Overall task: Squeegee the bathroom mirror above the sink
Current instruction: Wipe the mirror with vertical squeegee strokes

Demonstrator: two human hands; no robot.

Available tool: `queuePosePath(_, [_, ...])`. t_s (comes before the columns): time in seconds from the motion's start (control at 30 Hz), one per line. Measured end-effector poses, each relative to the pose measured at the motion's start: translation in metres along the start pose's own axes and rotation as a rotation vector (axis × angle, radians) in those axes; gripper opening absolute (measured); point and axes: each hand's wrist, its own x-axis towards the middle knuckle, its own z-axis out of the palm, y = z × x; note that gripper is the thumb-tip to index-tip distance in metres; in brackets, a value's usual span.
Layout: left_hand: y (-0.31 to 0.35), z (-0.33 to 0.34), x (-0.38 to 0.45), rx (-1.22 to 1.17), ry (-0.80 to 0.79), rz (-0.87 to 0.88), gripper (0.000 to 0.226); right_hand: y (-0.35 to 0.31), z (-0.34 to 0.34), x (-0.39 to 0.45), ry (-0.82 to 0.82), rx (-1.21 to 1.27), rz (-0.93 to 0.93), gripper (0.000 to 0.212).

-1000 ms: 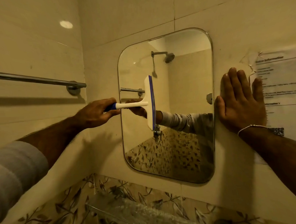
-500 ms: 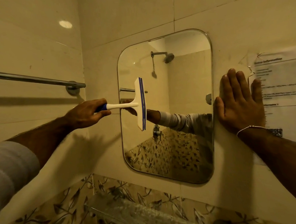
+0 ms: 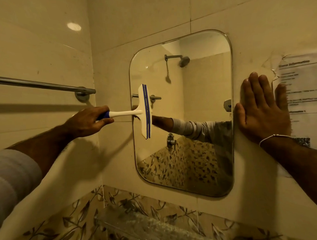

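Observation:
A rounded rectangular mirror [image 3: 195,104] hangs on the cream tiled wall. My left hand [image 3: 86,122] grips the blue end of a white squeegee [image 3: 144,111], whose upright blade with blue strips rests against the glass near the mirror's left edge. The hand itself is left of the mirror frame. My right hand [image 3: 261,109] lies flat and open on the wall just right of the mirror, fingers pointing up, a thin white band at the wrist. The mirror reflects my arm, a shower head and patterned tiles.
A chrome towel bar [image 3: 41,85] runs along the left wall up to the corner. A taped paper notice [image 3: 304,89] hangs right of my right hand. Below the mirror a clear glass shelf [image 3: 149,228] juts out over leaf-patterned tiles.
The squeegee blade has slid left across the glass from near the mirror's middle to its left edge, my left hand drawing back with it. The right hand has stayed flat on the wall.

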Motion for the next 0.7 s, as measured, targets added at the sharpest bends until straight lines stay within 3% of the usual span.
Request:
queuePosePath(0.3, [-0.031,-0.009,-0.014,0.078,-0.025,-0.057,0.028,0.001,0.000,0.000,0.001,0.008,-0.001,0.071])
queuePosePath(0.7, [-0.034,-0.011,-0.023,0.131,0.038,-0.104,0.019,0.000,-0.002,0.000,-0.008,0.010,-0.007,0.071])
